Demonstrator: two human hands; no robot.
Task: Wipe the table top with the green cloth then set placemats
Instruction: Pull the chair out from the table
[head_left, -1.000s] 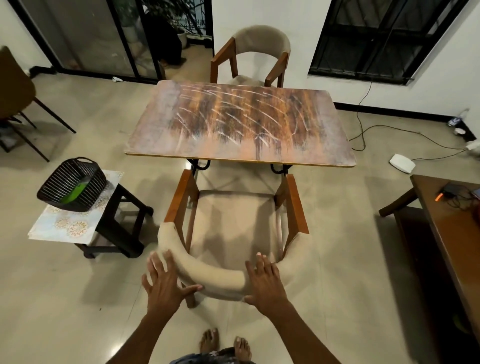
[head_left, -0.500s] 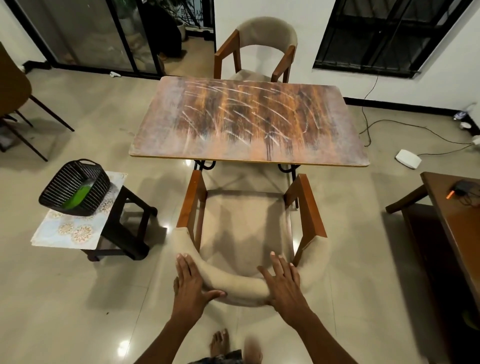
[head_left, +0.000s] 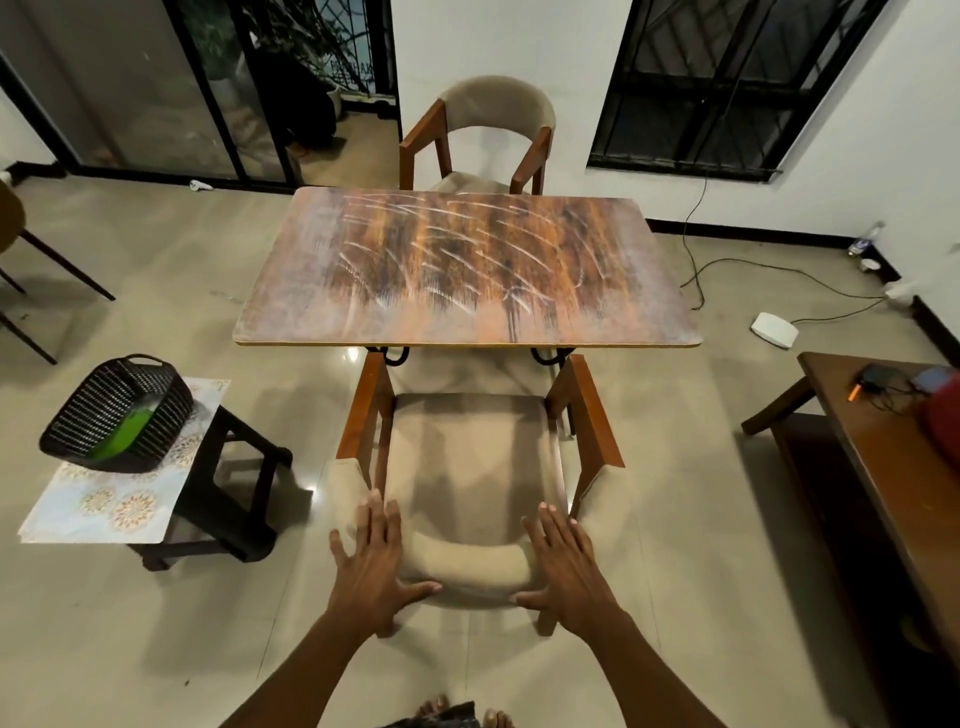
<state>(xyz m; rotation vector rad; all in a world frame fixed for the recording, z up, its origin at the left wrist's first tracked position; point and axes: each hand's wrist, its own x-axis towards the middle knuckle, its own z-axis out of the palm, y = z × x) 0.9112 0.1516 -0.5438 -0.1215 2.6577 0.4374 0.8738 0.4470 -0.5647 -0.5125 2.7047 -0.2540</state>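
The wooden table top (head_left: 467, 270) stands in the middle of the room, bare and streaked with pale marks. A green cloth (head_left: 124, 431) lies inside a tilted black basket (head_left: 117, 410) at the left, on top of patterned placemats (head_left: 109, 504) stacked on a dark stool (head_left: 228, 499). Both my hands lie on the curved beige backrest of the near chair (head_left: 470, 467): my left hand (head_left: 371, 566) and my right hand (head_left: 563, 564) rest there with fingers straight and spread.
A second chair (head_left: 483, 135) stands at the table's far side. A brown side table (head_left: 893, 467) with small devices is at the right. Cables and a white box (head_left: 774, 330) lie on the floor at the right. Another chair's legs (head_left: 47, 275) show at the far left.
The near chair has slid toward the table with both hands on its backrest, and I have stepped closer. The hands sit farther apart on the backrest than before.
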